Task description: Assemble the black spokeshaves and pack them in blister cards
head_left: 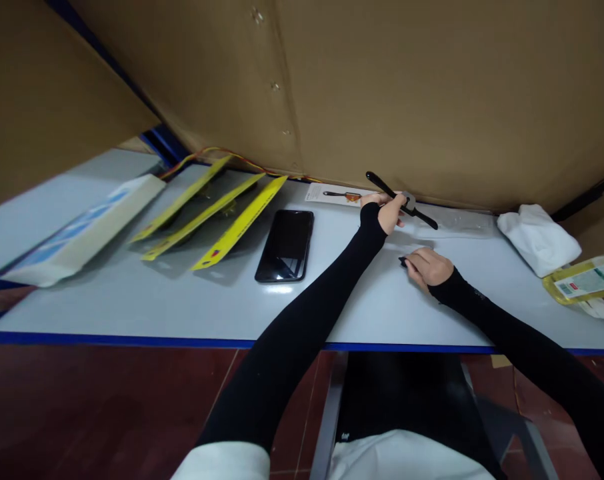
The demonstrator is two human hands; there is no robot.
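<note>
My left hand (389,212) is closed around a black two-handled tool that looks like a spokeshave (379,181), with a grey plate at its middle. It is held tilted above the back of the table. Nearer the front, my right hand (429,268) pinches a small black piece (403,262) close to the tabletop; its kind is too small to make out. A printed card (317,193) picturing a black-handled tool lies behind my left hand, partly covered by it. Clear plastic packaging (465,223) rests to the right of the tool.
A black phone (285,245) lies left of my left arm on the grey table (222,313). Several yellow-backed packs (242,223) and a long white box (89,230) stand farther left. At right are a white cloth bundle (537,237) and a yellow bottle (589,280). Cardboard (432,93) walls the back.
</note>
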